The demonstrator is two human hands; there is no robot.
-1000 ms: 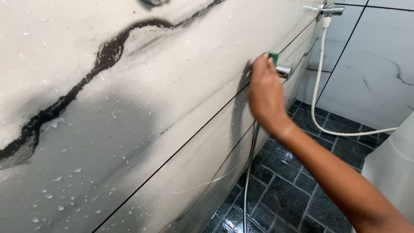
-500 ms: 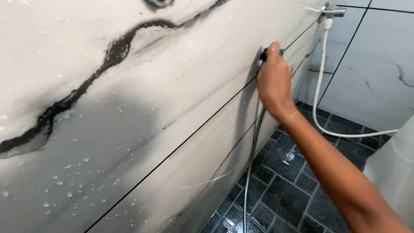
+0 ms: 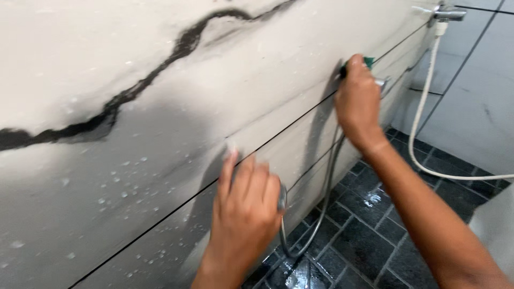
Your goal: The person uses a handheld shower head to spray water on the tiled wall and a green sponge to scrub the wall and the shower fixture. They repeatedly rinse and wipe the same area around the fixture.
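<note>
My right hand [image 3: 358,104] presses a green sponge [image 3: 368,61] against the white marble-patterned wall [image 3: 160,80], right beside a small chrome tap [image 3: 381,81]. Only a corner of the sponge shows above my fingers. My left hand [image 3: 243,208] is low in the middle, close to the wet wall, closed around the chrome end of a sprayer [image 3: 282,197]. A flexible metal hose [image 3: 327,176] loops from it down toward the floor and up to the tap by my right hand. The sprayer's head is hidden behind my fingers.
A second chrome tap [image 3: 448,14] sits at the upper right, with a white hose [image 3: 420,134] hanging from it and running off right. Wet dark stone floor tiles [image 3: 369,230] lie below. A white fixture [image 3: 495,225] stands at the right edge. Water drops dot the wall.
My left hand has come into view at the bottom holding the sprayer end, pulling the metal hose into a loop. My right hand with the sponge has stayed by the tap while the view moved left.
</note>
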